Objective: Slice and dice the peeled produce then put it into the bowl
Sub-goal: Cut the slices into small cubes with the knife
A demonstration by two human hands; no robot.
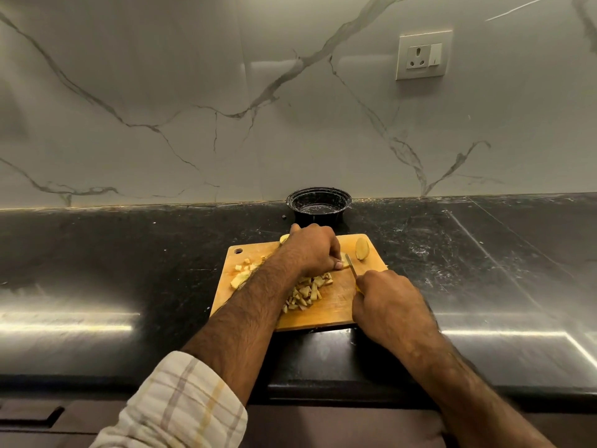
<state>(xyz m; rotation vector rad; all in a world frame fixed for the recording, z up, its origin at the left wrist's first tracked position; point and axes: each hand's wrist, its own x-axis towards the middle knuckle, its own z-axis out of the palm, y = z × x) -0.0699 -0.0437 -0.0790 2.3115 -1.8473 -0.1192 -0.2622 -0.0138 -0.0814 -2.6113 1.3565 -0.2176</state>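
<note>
Wooden cutting board lies on a black, scuffed stone counter, just in front of the marble-veined wall. The person's left hand reaches across the board, knuckles up, fingers curled down over a pale strip of peeled produce and pinning it to the wood; only the end of the strip shows past the thumb. Right hand is clenched round the handle of a small knife, a sliver of yellow handle showing at the fist; the blade points away from the person and sits right beside the left thumb, at the strip's exposed end. Whether the edge is touching the strip I cannot tell. A heap of diced pieces lies mid-board, partly under the left forearm. More loose cubes and a larger chunk sit toward the board's left side. A peeled half piece rests apart near the far right corner, and another bit pokes out beyond the left hand at the far edge. A black round bowl stands on the counter just behind the board, against the wall; nothing diced shows in it. Checked sleeve rolled on the left arm. Wall socket high on the right.
</note>
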